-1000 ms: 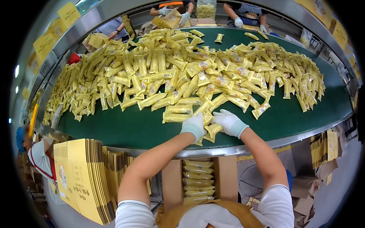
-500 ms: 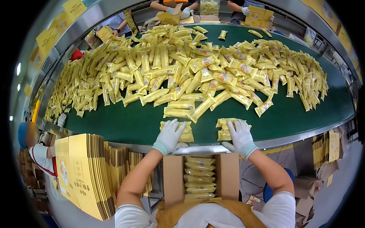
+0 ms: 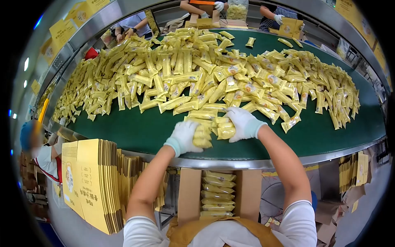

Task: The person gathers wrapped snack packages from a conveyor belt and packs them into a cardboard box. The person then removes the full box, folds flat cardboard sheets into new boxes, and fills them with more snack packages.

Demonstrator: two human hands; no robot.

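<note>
- Left hand [image 3: 184, 136]: gloved, fingers closed round a bunch of packs, the left bunch [image 3: 202, 137], over the belt [image 3: 127, 136] near its front rail [image 3: 230, 164]. Pack count unclear, partly under the glove.
- Right hand [image 3: 244, 123]: gloved, gripping the right bunch [image 3: 225, 128], thumb toward the rail, fingers toward the pile [image 3: 177, 72]. Can't tell if the bunch is off the belt.
- Bunches sit just beside each other, between the hands, at the pile's front edge.
- Pile: loose yellow packs, heaped at mixed angles across the belt.
- Box [image 3: 189, 197]: open, below the rail in front of the person, flaps out left and right. Row of packs [image 3: 218, 190] inside.
- Flat cartons [image 3: 85, 181]: standing in a stack left of the box.
- Far side: co-workers; the one at right has a yellow carton [image 3: 289, 28] in gloved hands.
</note>
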